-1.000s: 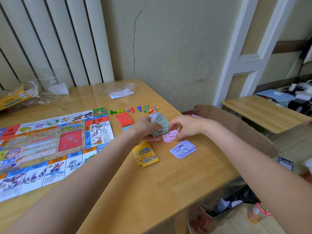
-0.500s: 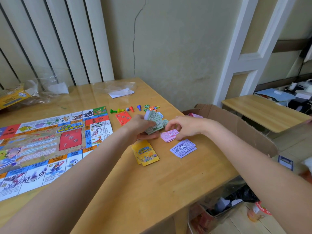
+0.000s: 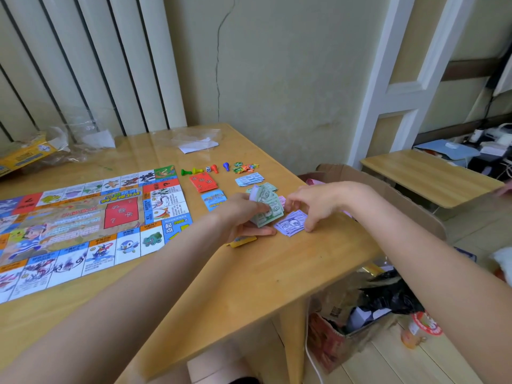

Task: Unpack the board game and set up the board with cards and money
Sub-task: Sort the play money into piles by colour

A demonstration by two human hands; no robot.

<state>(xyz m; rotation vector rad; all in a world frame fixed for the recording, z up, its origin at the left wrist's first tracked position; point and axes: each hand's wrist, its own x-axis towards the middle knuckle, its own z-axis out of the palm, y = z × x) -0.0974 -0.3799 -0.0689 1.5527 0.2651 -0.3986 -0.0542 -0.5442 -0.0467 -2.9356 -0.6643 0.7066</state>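
The left hand point(image 3: 243, 214) has its grip curled round a wad of green notes point(image 3: 267, 207), held just above the bench point(image 3: 249, 273). The right hand point(image 3: 318, 203) hovers just to its right, fingers loosely bent and holding nothing, over the purple notes point(image 3: 291, 223) lying flat below. The wad's long axis tilts toward the right hand, the nearer one to draw off a note.

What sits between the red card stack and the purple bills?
In the head view, the blue card stack and the left hand gripping green bills lie between red cards and purple bills.
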